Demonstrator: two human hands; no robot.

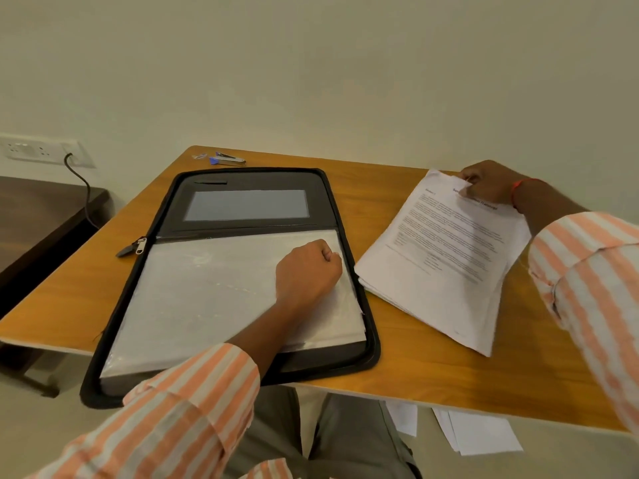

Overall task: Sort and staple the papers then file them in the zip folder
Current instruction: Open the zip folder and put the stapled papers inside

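Holding the top edge of the papers [446, 257], the fingers of the right hand [491, 188] pinch the stack, which lies on the tabletop [415, 371] just to the right of the zip folder [249, 178]. The folder is unzipped and lies flat and open. The left hand [307, 267] rests on the clear pocket [207, 292] inside it. Its fingers are curled tight at the pocket's right edge and look to be pinching it.

The papers sit in one pile, so the sorting looks mostly done. I cannot tell if they have been stapled. The stapler [230, 160] lies well apart, at the far edge of the tabletop. Nothing from the pile is in the folder yet, so filing and zipping are left. Some loose sheets [484, 433] lie on the floor under the tabletop and may need picking up too.

The folder's near end hangs over the tabletop's near edge, so a hard push could tip it. The top of the pile is close to the far edge. Only a thin strip of bare wood lies between the pile and the folder, so the slide across is short. There is more bare wood left of the folder and in front of the pile.
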